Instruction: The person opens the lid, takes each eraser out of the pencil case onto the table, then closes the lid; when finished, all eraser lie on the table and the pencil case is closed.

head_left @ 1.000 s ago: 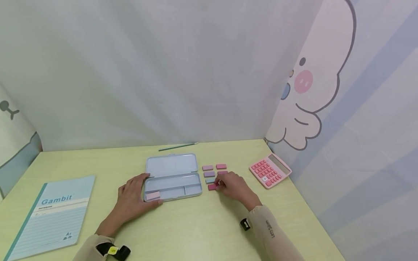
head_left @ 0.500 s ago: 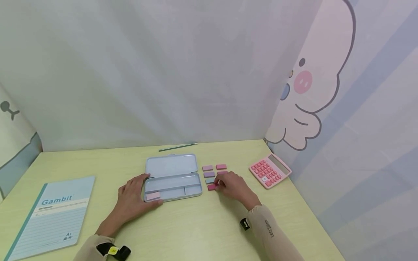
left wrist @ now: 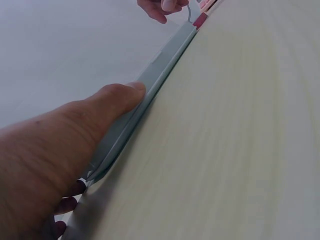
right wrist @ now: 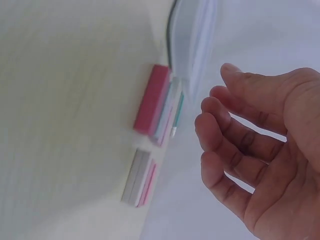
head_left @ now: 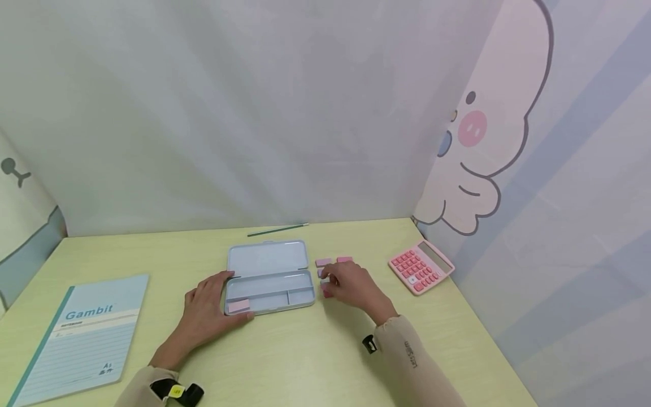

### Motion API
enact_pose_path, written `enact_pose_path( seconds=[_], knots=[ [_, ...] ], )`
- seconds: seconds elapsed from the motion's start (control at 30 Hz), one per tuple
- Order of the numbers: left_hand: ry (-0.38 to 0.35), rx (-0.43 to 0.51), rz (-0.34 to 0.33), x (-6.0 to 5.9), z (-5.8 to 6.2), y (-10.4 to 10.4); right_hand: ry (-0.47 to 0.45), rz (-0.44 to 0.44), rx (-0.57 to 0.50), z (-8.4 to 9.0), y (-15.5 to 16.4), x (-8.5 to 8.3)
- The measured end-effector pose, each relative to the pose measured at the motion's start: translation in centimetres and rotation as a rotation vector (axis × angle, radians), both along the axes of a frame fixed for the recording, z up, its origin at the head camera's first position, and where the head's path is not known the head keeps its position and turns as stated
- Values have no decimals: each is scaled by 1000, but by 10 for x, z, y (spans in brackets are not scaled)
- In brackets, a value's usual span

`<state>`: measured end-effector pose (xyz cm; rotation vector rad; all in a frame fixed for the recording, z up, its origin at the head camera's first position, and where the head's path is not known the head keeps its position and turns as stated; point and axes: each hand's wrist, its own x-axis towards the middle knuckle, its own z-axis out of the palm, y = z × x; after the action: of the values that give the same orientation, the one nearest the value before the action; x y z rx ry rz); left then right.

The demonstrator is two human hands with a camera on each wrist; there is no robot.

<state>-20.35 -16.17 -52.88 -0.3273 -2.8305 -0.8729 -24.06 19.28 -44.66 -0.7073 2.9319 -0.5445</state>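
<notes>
An open light-blue pencil case (head_left: 300, 295) lies on the table, with a pale pink block (head_left: 238, 306) in its front left compartment. My left hand (head_left: 205, 311) holds its left end; in the left wrist view the thumb (left wrist: 122, 97) presses the front side and the other fingers are mostly hidden behind. My right hand (head_left: 351, 285) hovers over small eraser-like blocks right of the case, fingers loosely bent with nothing between them in the right wrist view. Under it are a dark pink block (right wrist: 152, 100) and a grey block (right wrist: 135, 175). A lilac block (head_left: 323, 263) and a pink block (head_left: 344, 259) show behind.
A pink calculator (head_left: 421, 267) lies at the right table edge. The light-blue notebook (head_left: 96, 333) is at the left. Behind the case lies a thin green pencil (head_left: 277, 229), close to the curtain (head_left: 244, 141) at the back.
My right hand has shifted left and slightly up, off the dark pink block, and now covers more of the left row of blocks. The left hand and the pencil case have stayed put.
</notes>
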Motion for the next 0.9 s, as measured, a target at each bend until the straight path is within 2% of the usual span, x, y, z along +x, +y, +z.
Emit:
enact_pose_path(
  seconds=[0.27,0.4,0.9],
  knots=[
    [6,1,-6,0,1,2,46,74,-23,6,-29,-1],
    [-8,-3,2,-1,1,3,26,90,-17,9,-50,-1],
    [0,-5,9,3,2,1,44,222,22,1,-117,1]
  ],
)
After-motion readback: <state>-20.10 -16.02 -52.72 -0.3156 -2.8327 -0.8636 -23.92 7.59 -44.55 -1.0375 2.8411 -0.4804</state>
